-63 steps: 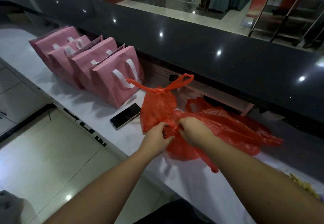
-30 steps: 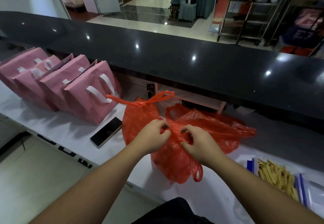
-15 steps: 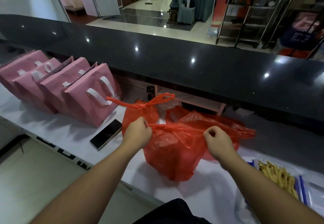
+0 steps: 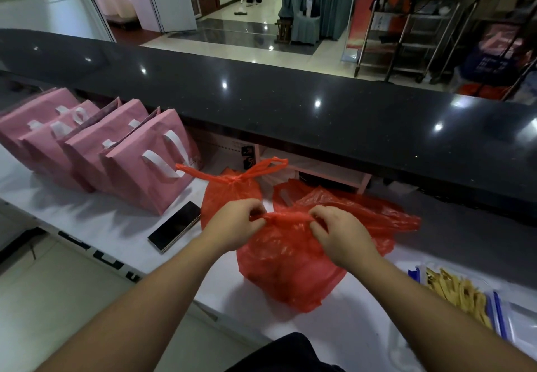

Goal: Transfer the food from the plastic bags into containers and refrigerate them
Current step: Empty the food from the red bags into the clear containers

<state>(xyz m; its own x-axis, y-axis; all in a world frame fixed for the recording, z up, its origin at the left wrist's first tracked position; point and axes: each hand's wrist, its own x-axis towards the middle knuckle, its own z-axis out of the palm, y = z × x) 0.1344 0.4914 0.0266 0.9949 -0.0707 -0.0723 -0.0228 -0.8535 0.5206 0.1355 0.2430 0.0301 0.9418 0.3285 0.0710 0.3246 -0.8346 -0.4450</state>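
Head view: at the centre of the frame, the left hand (image 4: 235, 223) and right hand (image 4: 338, 233) each have their grip pinched on the twisted top of a red plastic bag (image 4: 290, 270) standing on the white counter (image 4: 87, 220). Just behind it stands a second red bag (image 4: 229, 194), knotted – a black phone (image 4: 175, 226) lies to its left, pink paper bags (image 4: 116, 150) at middle left, and yellow food in zip bags (image 4: 459, 293) at lower right.

Plastic bags (image 4: 290, 267): translucent red; gift bags (image 4: 145, 179): pink, white handles; phone (image 4: 175, 226): black; counter (image 4: 87, 220): white; upper ledge (image 4: 319, 127): black, speckled; food strips (image 4: 459, 293): yellow
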